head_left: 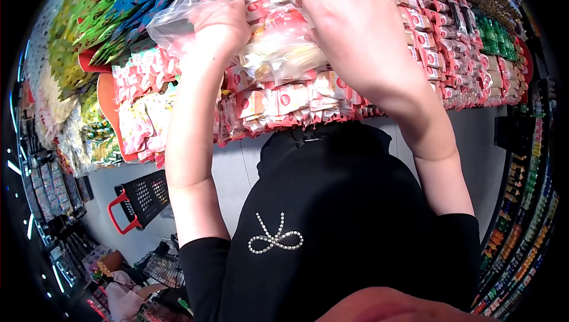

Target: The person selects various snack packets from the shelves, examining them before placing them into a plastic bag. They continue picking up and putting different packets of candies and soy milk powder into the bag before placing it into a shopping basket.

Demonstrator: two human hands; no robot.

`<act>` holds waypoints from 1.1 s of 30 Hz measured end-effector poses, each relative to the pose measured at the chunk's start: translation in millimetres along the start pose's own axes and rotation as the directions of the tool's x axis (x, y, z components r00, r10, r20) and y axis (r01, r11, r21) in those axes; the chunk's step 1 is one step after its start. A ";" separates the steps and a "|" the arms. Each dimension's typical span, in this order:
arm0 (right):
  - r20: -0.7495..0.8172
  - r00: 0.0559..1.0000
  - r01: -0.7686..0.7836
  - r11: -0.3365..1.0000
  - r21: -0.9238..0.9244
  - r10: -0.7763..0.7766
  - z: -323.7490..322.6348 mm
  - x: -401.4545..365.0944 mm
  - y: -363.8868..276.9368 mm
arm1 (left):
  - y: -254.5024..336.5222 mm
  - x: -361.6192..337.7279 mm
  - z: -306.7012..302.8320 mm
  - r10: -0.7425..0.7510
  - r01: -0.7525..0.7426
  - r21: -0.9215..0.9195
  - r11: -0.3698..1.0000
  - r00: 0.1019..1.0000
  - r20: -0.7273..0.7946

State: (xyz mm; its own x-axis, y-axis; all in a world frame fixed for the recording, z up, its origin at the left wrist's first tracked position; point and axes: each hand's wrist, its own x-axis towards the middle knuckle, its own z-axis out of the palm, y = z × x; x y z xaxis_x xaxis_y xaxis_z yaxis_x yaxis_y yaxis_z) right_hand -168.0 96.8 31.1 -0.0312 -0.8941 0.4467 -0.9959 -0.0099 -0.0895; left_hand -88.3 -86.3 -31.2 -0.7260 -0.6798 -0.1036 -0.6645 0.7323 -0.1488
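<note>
A clear plastic bag (pixel 278 55) holding wrapped snack packets lies over the display of small red-and-white packets (pixel 284 99). My left hand (pixel 222 22) is at the bag's left side, partly inside or behind the clear film, and its fingertips are hidden. On the right, my right hand (pixel 355 19) has its fingers bent at the bag's upper right edge, pinching the film. Both hands are above the packets, with the bag between them.
Green and blue packets (pixel 130 8) are heaped at the upper left. Green bottles (pixel 495 37) stand at the right. A black basket with a red handle (pixel 139 200) is on the floor at the left. Another person (pixel 124 295) is at the lower left.
</note>
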 end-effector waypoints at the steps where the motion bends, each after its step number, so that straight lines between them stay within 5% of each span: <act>1: 0.027 0.998 -0.056 0.998 0.012 0.056 -0.4 3.2 -1.9 | -0.1 0.7 0.8 0.002 -0.002 0.002 1.000 1.000 0.002; 4: -0.014 0.994 -0.112 0.993 0.028 0.113 7.2 6.1 -2.9 | -3.5 8.5 5.0 0.085 -0.074 0.085 0.994 0.987 -0.135; 10: -0.052 0.986 -0.159 0.987 0.023 0.160 10.4 6.8 -2.0 | -5.6 21.1 12.8 0.148 -0.147 0.025 0.989 0.987 -0.067; 13: -0.098 0.990 -0.107 0.993 -0.055 0.101 21.8 1.4 -3.6 | -8.5 27.2 13.0 0.078 -0.065 -0.115 0.991 0.991 0.109; 15: -0.076 0.994 -0.093 0.984 -0.153 0.082 24.9 0.3 -3.9 | -8.6 30.0 24.6 0.169 -0.147 0.121 0.982 0.966 -0.195; 20: -0.087 0.993 -0.089 0.990 -0.112 0.080 25.1 -0.9 -5.7 | -11.9 34.7 32.5 0.142 -0.133 0.062 0.989 0.972 -0.189; 23: -0.166 0.983 -0.097 0.989 -0.108 0.078 28.4 -2.3 1.4 | -3.8 12.1 15.6 0.115 -0.102 0.054 0.993 0.916 -0.384; 27: -0.197 0.973 -0.125 0.992 -0.009 0.121 33.6 -6.1 6.9 | -1.0 -16.5 -12.5 0.054 -0.061 -0.036 0.998 0.983 -0.178; 29: -0.230 0.968 -0.102 0.995 0.017 0.103 39.4 -9.6 7.3 | -7.0 -32.5 -13.0 0.090 -0.194 -0.311 0.930 0.943 -0.322; 33: -0.206 0.971 -0.112 0.993 0.048 0.119 37.3 -13.7 1.4 | -10.4 -51.4 -18.3 0.218 -0.440 -0.366 0.820 0.832 -0.510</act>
State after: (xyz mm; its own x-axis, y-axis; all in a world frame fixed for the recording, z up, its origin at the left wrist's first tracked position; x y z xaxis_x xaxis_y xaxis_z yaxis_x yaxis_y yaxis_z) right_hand -165.8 92.4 -8.4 -0.1666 -0.7775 0.6064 -0.9810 0.0687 -0.1815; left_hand -47.2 -58.2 -6.3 -0.8394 -0.3859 0.3828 -0.2907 0.9138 0.2837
